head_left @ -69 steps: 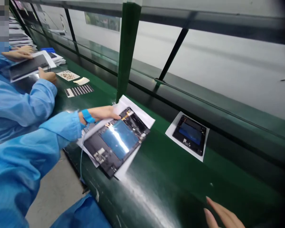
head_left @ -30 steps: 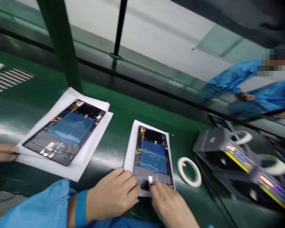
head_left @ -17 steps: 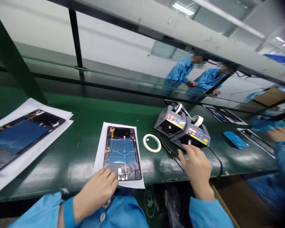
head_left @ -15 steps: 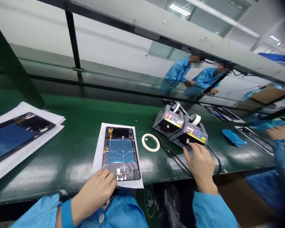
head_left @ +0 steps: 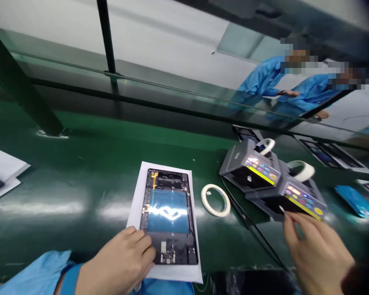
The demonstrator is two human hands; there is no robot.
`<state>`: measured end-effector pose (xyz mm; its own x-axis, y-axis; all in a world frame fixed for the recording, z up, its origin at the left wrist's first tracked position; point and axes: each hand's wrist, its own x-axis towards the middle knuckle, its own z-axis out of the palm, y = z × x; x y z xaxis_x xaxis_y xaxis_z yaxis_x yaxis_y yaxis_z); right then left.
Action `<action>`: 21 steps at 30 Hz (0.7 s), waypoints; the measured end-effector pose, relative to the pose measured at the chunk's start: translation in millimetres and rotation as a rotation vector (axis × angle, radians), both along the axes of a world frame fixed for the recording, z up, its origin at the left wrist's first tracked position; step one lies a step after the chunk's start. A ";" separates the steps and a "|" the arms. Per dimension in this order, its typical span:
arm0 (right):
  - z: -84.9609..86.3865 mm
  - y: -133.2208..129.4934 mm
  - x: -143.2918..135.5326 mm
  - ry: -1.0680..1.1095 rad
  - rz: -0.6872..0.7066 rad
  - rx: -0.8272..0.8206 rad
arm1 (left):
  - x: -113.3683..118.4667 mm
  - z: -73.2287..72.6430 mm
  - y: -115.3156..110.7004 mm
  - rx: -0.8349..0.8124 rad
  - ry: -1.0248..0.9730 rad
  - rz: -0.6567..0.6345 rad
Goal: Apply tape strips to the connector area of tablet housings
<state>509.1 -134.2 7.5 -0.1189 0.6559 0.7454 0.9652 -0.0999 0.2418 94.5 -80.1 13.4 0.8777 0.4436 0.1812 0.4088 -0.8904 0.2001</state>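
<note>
An opened tablet, its circuit boards and a blue-filmed battery exposed, lies on a sheet of white paper in front of me. My left hand is closed over the tablet's lower left corner, fingers curled and thumb hidden. To the right, my right hand pinches a small white piece of tape between thumb and forefinger. That tape is at the front of the nearer automatic tape dispenser; whether it is free of the slot, I cannot tell. A second tape dispenser stands beside it.
A roll of tape lies between the tablet and the dispensers, with black cables nearby. White papers are at far left, a blue packet at far right. A green post rises at left. Two people in blue appear beyond.
My view has swung closer and to the left, so dispensers and tablet look larger. My right hand stays at the nearer dispenser, now pinching the tape. My left hand keeps to the tablet's corner.
</note>
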 end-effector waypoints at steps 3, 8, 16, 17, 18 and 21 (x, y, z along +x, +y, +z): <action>9.2 17.0 -63.9 0.171 0.239 -0.232 | -5.8 3.7 33.5 -0.023 -0.021 0.025; 3.4 92.8 -171.2 0.226 0.579 -0.375 | -3.4 -1.0 97.3 0.107 0.062 0.062; -28.8 173.9 -211.6 0.219 0.575 -0.350 | 2.5 -29.7 138.6 0.054 0.039 0.087; -31.6 174.9 -210.5 0.224 0.579 -0.352 | 2.4 -31.7 138.9 0.030 0.035 0.089; -33.6 175.0 -209.3 0.229 0.580 -0.355 | 2.4 -32.8 139.0 0.008 0.035 0.088; -34.9 172.9 -206.8 0.233 0.576 -0.383 | 2.7 -32.5 139.7 -0.043 0.033 0.076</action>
